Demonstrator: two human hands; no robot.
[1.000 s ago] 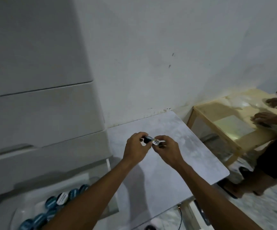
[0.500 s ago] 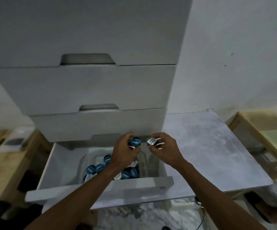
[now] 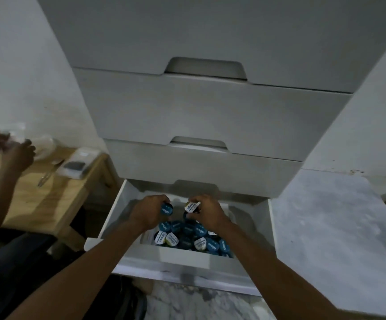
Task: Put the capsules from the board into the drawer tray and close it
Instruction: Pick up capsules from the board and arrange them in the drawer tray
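The bottom drawer of a white cabinet stood pulled out toward the near side. Inside it lay a pale tray. A heap of capsules, most with blue lids and a few with white printed ones, filled the near part of the tray and lay tumbled against each other at mixed angles. The two drawers above were closed.

Both forearms reached in from the near edge over the drawer front. The left hand hung above the heap, fingers curled round a blue capsule with its lid facing right. The right hand was just beside it, pinching a white-lidded capsule at the fingertips, lid tilted toward the left hand. The two held capsules were close together but apart, and both were clear of the heap below.

The far part of the tray, beyond the hands, showed open floor up to the overhanging drawer above. The grey mottled board lay directly right of the drawer, its left edge running along the drawer's right wall. To the left, well apart, stood a wooden bench carrying a plate, a fork and a clear box, with another person's hands above it.
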